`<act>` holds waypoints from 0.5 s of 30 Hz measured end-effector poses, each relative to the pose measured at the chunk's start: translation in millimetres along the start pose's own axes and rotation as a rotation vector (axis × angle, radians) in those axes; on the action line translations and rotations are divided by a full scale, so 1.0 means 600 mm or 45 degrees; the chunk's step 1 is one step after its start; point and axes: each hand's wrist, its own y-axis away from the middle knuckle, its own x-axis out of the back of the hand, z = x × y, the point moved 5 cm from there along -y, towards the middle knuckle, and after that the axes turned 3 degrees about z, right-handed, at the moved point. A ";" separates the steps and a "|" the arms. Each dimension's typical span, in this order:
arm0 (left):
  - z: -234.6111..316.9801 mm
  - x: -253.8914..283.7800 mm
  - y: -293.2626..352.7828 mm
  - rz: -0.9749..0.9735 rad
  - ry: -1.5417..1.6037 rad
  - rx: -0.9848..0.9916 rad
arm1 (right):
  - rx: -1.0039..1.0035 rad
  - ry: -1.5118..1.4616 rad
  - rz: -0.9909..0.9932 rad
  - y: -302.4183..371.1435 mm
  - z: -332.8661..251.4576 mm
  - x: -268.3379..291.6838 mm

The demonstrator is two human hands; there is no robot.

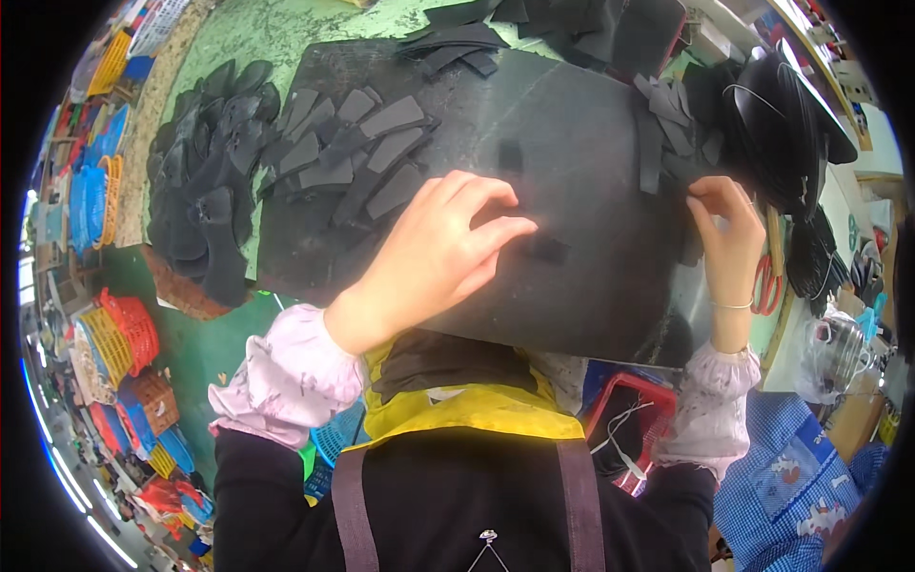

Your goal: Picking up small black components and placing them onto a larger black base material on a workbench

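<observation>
My left hand (443,234) hovers over the middle of a black board (591,296), thumb and forefinger apart with nothing seen between them. Just beyond its fingertips lie two small dark pieces, a blurred upper piece (511,155) and a lower piece (549,250). At the board's right edge my right hand (732,224) has its fingers bent together beside a stack of thin grey-black cut pieces (670,110). Whatever its fingertips hold, if anything, blends into the dark stack. Left of my left hand, several flat grey cut pieces (391,119) are spread on the board.
Curved dark pieces (214,181) are heaped left of the board on a green table. More black sheets (457,43) lie at the back. Black cord coils (777,124) and red-handled scissors (765,286) are at the right. A red basket (610,396) stands below the board's front edge.
</observation>
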 end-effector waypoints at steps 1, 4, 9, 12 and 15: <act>-0.006 0.002 -0.003 0.001 0.044 -0.069 | 0.043 -0.120 0.073 -0.003 -0.003 0.000; -0.008 0.011 0.001 0.027 0.044 -0.135 | -0.009 -0.086 0.101 -0.005 -0.002 -0.008; 0.011 0.024 -0.006 0.150 -0.083 0.091 | -0.155 -0.069 0.155 -0.008 0.015 -0.008; 0.001 0.014 -0.005 0.076 -0.072 -0.022 | -0.141 -0.025 0.120 -0.012 0.029 -0.006; -0.012 0.019 0.001 -0.040 -0.025 -0.011 | -0.158 -0.177 0.072 -0.005 0.048 -0.001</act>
